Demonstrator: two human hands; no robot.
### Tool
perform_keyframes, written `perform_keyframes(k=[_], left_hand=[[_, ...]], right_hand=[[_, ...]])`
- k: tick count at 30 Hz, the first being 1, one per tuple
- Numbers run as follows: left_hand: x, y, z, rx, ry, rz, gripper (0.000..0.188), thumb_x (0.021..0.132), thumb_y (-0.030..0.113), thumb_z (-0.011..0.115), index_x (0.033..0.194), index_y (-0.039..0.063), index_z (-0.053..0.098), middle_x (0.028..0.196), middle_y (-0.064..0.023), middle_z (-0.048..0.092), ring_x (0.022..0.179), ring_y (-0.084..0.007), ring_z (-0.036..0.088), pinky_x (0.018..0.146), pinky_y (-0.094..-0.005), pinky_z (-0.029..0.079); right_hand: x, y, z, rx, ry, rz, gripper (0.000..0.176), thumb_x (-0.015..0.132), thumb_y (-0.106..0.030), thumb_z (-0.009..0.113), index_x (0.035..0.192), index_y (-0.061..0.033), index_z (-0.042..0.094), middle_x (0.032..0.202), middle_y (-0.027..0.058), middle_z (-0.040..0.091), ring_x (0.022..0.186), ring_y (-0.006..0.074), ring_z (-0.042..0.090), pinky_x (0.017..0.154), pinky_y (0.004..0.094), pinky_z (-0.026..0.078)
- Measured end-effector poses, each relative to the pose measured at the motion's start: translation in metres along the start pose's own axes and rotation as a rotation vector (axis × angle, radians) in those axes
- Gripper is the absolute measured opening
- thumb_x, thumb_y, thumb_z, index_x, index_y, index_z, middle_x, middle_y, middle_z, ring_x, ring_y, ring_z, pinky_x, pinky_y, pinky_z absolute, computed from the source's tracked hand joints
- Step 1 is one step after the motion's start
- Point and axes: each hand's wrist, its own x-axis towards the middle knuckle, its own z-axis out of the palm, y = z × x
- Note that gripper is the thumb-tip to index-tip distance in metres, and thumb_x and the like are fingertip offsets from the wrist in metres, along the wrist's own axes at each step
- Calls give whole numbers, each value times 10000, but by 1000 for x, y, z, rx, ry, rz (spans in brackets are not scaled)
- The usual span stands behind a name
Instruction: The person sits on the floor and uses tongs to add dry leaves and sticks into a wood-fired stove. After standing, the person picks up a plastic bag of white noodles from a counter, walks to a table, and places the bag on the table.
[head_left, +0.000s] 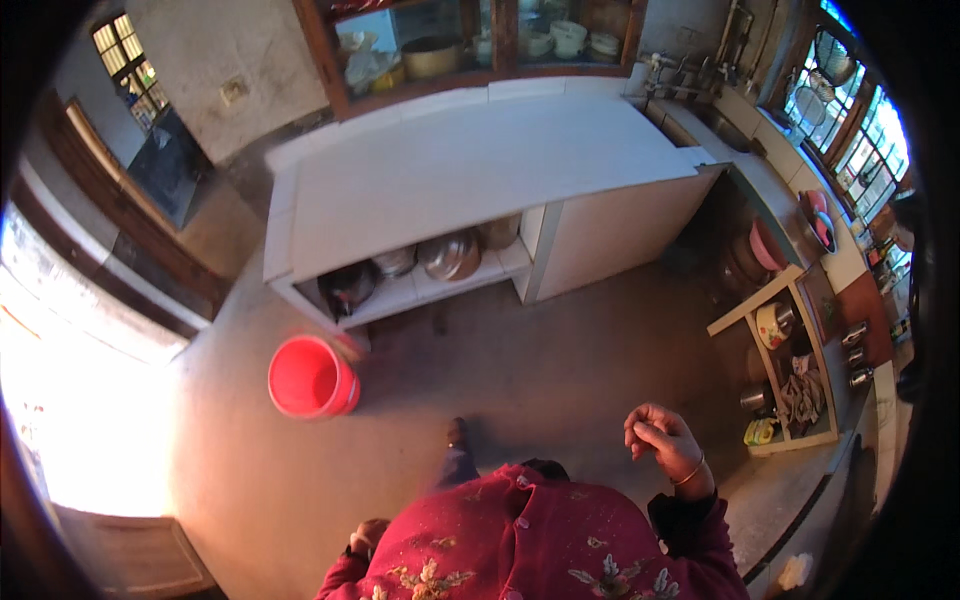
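My right hand (664, 441) is raised at the lower right, its fingers loosely curled and nothing seen in it; a thin bangle circles the wrist. Down at my other side, my left hand (369, 534) hangs beside the red embroidered cardigan (510, 532), partly hidden, so its fingers are hard to make out. A red plastic bucket (313, 377) stands on the floor ahead of me to the left, touched by neither hand. One foot (456, 433) shows on the floor in front.
Ahead runs a white tiled counter (465, 157) with metal pots (450, 255) on the shelf below. Glass-fronted cabinets (491, 37) rise behind it. A sink (720, 126) lies at the back right, an open shelf unit (793, 448) at the right, and a bright doorway (82, 375) at the left.
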Motion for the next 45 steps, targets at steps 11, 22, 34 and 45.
perform_keyframes(k=[11, 22, 34, 45], left_hand=[[110, -47, -221, -397, 29, -341, 424, 839, 270, 563, 1201, 66, 476, 1062, -81, 638, 921, -207, 633, 675, -308, 497], [167, 16, -176, -1363, 335, -762, 307, 891, 255, 469, 1128, 70, 535, 1058, -114, 610, 896, -212, 603, 621, -327, 464], [253, 248, -176, -1005, 787, -490, 342, 868, 310, 554, 1053, 23, 582, 859, -75, 652, 691, -165, 623, 484, -242, 403], [229, 355, -140, -1596, 699, -1092, 317, 875, 263, 504, 1113, 68, 581, 958, -78, 663, 812, -178, 637, 592, -282, 426]], right_hand=[[180, -198, -49, -114, 125, -484, 194, 905, -227, 521, 951, -44, 565, 715, 11, 564, 586, 64, 530, 513, 186, 446], [374, -300, -126, -188, 72, -557, 181, 885, -239, 558, 869, -64, 601, 712, -19, 558, 584, 46, 517, 504, 191, 432], [510, -238, -109, -572, -740, 122, 189, 897, -196, 539, 1019, -53, 568, 848, 17, 604, 734, 64, 536, 669, 223, 459], [541, 14, -56, -491, -979, 692, 248, 925, -283, 496, 1051, -85, 576, 924, 11, 610, 795, 89, 570, 695, 252, 484]])
